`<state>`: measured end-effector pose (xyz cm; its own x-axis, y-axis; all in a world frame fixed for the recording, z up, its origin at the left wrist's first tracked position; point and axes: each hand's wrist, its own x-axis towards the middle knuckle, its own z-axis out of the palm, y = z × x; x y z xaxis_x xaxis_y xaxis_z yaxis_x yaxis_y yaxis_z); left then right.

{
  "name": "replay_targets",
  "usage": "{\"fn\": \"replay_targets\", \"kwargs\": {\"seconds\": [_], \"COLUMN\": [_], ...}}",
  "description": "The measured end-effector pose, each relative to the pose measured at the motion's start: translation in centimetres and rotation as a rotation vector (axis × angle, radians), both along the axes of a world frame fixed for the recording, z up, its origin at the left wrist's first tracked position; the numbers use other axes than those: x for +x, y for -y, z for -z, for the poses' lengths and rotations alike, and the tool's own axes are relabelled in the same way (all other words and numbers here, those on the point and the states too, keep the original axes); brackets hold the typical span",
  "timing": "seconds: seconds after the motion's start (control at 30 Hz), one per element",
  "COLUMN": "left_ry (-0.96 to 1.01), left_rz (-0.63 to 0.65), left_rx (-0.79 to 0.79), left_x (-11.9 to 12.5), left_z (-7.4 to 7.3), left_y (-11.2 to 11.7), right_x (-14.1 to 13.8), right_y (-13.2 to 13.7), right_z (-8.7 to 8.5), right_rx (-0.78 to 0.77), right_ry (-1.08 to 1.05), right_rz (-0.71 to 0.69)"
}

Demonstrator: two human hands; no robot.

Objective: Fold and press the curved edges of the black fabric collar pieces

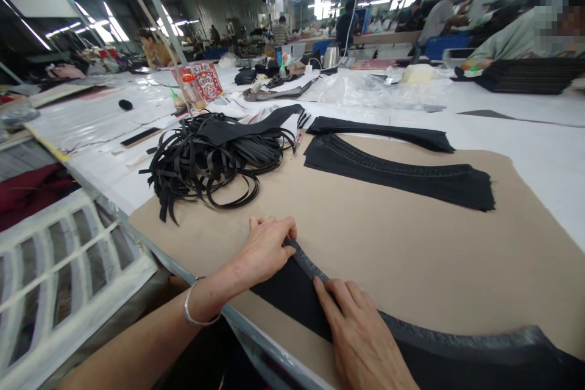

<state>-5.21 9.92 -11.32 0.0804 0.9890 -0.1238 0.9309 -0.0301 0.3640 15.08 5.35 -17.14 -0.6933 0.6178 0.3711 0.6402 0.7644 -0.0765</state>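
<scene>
A curved black fabric piece (301, 298) lies at the front edge of the table, with a dark, shinier strip (457, 339) along its curved upper edge. My left hand (267, 250), with a bangle on the wrist, is closed at the left end of that edge, thumb and forefinger pinching the strip. My right hand (361, 332) rests on the fabric just to the right, its fingers extended and fingertips pressing on the strip. Part of the piece is hidden under my right hand. Beyond my left hand sits a tangled heap of black strips (228, 158).
Stacked black fabric pieces (402, 173) lie on the tan board (434, 244), with another folded stack (379, 131) behind. A white slatted frame (64, 280) stands at the left. A co-worker's sleeve (507, 36) shows at the right beside a black stack (530, 76).
</scene>
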Motion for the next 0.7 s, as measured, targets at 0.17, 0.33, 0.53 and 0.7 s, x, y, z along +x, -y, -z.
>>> {"fn": "replay_targets", "kwargs": {"seconds": [0.17,0.33,0.53,0.7], "left_ry": [0.048,0.074,0.088,0.086], "left_rz": [0.007,-0.007,-0.036,-0.030], "left_rx": [0.032,0.034,0.023,0.025], "left_x": [-0.55,-0.53,-0.75,-0.95], "left_z": [0.16,0.21,0.69,1.01], "left_y": [-0.45,-0.36,-0.54,-0.82], "right_x": [-0.08,-0.03,0.06,-0.55], "right_y": [-0.10,-0.10,-0.17,-0.62], "right_z": [-0.09,0.16,0.69,0.36], "right_rx": [0.038,0.072,0.108,0.084], "right_ry": [0.009,-0.008,-0.011,-0.027], "right_rz": [-0.008,-0.012,-0.018,0.001]}}
